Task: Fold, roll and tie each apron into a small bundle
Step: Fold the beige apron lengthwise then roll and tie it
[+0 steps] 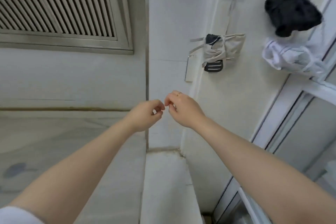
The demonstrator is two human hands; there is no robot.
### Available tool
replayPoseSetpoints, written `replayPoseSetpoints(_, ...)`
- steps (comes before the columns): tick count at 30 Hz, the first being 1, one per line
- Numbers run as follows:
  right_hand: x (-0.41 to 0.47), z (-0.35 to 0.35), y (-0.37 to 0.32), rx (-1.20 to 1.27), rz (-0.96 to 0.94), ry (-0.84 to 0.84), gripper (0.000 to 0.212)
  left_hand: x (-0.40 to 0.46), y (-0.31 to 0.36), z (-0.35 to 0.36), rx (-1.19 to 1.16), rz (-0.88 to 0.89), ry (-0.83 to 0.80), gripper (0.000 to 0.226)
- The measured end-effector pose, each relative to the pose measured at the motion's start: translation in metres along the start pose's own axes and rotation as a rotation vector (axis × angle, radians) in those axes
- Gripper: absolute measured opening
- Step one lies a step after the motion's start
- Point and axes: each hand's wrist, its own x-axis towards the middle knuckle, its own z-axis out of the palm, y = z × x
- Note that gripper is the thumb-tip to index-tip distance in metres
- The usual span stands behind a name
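Head view: left hand [145,114] and right hand [181,109] fingertips seemingly touching midair.

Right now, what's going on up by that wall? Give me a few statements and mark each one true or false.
1. A beige bundle hangs on the wall by its strap. True.
2. The left hand grips the beige bundle. False: it is raised below the bundle, apart from it.
3. A black bundle hangs above a white bundle. True.
4. The right hand wears no ring. False: a ring shows on one finger.
5. The two hands are far apart. False: their fingertips nearly meet.
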Motion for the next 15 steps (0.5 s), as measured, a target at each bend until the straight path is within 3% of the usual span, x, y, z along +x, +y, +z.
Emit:
replayPoseSetpoints(5,0.029,0.099,-0.075,0.05,-0.025,-0.267,0.026,-0.051,-0.129,-0.031,0.087,-0.177,-0.131,0.022)
replayPoseSetpoints(11,0.054,0.215,-0.144,0.069,0.097,-0.605,0.026,-0.103,-0.277,-0.066,0.059,-0.497,-0.326,0.04)
replayPoseSetpoints(15,0.051,0.274,-0.173,0.078,0.198,-0.751,0.032,-0.136,-0.354,-0.078,0.154,-0.571,-0.432,0.036)
